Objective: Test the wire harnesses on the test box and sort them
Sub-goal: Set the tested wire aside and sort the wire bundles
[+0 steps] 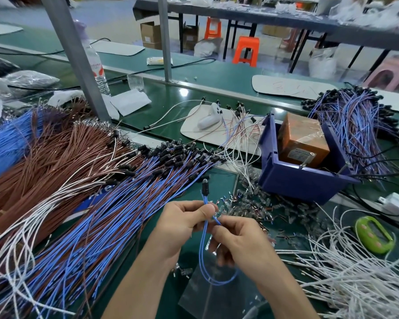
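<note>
The left hand (184, 217) and right hand (237, 240) each pinched a thin blue harness (202, 245) over the near green bench (219, 183), its black cylindrical tip (204, 184) upright. Far right, a taped orange box (302, 139), perhaps the tester, sat in a blue bin (297, 180).

Both bare forearms reach up from the lower edge and converge at mid-frame, with the hands close together and nearly touching. The left hand (184, 217) is turned palm-inward, its fingers curled and its thumb pressed to the forefinger, pinching a wire (203, 240). The right hand (240, 240) sits just below and beside it, back toward the camera, fingers curled under, thumb and forefinger pinching the same wire.
</note>
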